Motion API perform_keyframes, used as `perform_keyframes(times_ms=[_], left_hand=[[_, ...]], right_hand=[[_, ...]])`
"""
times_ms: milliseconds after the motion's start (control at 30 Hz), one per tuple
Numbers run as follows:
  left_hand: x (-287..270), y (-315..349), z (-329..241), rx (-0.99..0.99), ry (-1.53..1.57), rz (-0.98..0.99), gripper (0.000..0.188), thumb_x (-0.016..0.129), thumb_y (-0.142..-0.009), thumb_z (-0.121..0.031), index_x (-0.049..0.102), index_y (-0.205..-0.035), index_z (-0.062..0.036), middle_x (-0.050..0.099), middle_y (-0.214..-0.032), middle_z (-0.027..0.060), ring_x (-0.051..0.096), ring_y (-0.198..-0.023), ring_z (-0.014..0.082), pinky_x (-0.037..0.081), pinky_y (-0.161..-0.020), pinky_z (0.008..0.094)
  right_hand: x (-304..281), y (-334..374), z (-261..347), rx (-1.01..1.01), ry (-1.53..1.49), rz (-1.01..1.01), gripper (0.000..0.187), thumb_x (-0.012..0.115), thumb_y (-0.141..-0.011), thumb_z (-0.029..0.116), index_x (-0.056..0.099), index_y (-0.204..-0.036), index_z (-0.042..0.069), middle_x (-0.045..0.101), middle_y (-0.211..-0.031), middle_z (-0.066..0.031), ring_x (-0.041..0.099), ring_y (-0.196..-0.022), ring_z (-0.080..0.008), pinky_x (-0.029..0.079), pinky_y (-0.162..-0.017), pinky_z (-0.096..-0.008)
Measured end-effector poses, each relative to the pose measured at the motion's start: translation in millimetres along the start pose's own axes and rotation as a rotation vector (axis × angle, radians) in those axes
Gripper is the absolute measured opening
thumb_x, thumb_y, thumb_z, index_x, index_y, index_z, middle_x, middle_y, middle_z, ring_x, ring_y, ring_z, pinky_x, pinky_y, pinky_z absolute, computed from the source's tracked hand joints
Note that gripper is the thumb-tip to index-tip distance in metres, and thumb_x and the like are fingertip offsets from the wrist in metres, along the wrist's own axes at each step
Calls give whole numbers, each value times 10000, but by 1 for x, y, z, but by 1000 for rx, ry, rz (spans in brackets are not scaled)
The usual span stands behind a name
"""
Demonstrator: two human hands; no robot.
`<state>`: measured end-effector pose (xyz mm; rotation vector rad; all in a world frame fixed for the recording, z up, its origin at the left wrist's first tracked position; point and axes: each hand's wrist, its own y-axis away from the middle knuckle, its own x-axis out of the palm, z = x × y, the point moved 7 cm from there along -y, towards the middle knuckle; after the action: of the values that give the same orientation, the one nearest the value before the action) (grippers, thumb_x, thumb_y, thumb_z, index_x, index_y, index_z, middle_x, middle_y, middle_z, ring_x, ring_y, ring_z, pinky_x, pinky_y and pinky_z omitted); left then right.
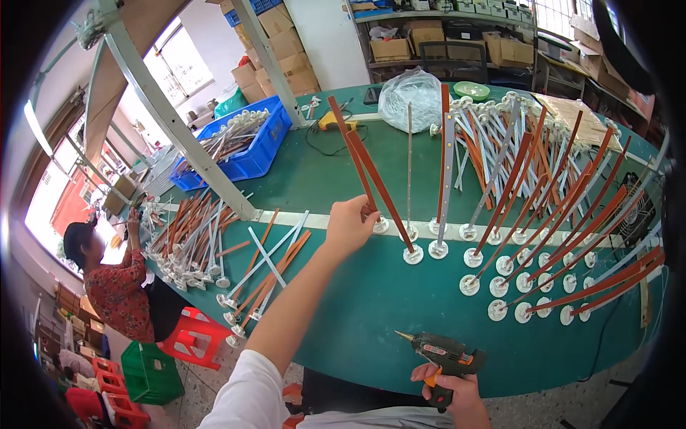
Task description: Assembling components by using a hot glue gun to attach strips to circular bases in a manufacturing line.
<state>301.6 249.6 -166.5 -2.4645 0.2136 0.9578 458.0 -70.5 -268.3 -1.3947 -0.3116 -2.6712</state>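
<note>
Brown strip (360,174) stands tilted at mid green tabletop (343,307), by a pale seam (314,224). Blue crate (261,157) back L, clear plastic bag (411,100) at back. Room: shelving (400,14) w/ boxes behind, seated co-worker (118,304) + red stool (193,339) at L. Strip long, flat, narrow; white round bases (469,284) under similar ones to R. L hand (352,222) pinched on strip's low end; R hand (454,390) wrapped round black glue gun (444,354) grip, nozzle pointing L.
</note>
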Motion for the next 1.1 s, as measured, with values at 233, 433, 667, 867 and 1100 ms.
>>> perform_keyframes(times_ms=[233,433,667,867,1100], left_hand=[[0,2,1,4,-13,21,142,750,-872,-100,728,-979,-9,768,-826,117,751,-735,243,580,-705,354],[0,6,0,-98,-126,55,245,773,-869,-255,753,-1007,-53,777,-909,115,753,-849,291,587,-763,396],[-17,41,-3,-75,-578,255,447,837,-758,-373,756,-1104,-101,760,-1049,127,718,-1010,334,585,-862,434],[-102,97,17,-60,-644,275,310,799,-809,-269,737,-1065,-106,745,-1014,137,704,-974,350,574,-844,480],[-216,135,84,-280,-890,16,224,699,-902,-262,752,-802,-68,715,-829,194,688,-792,421,558,-714,533]], right_hand=[[-2,0,-2,8,48,-43,214,632,-881,41,671,-1064,-63,686,-1031,-267,670,-1056,-378,593,-614,-361],[-3,1,-2,-17,73,-77,222,640,-873,57,681,-1039,-84,689,-984,-258,665,-1046,-413,598,-567,-352],[-7,1,-4,-42,49,-52,239,633,-873,56,680,-1053,-93,688,-982,-261,657,-1042,-430,603,-573,-358],[-3,0,-2,-36,29,-49,261,634,-859,56,676,-1063,-101,687,-987,-262,656,-1037,-435,606,-575,-366],[-4,2,-2,-17,39,-85,257,647,-836,80,668,-1007,-110,681,-977,-263,651,-1013,-434,603,-562,-365]])
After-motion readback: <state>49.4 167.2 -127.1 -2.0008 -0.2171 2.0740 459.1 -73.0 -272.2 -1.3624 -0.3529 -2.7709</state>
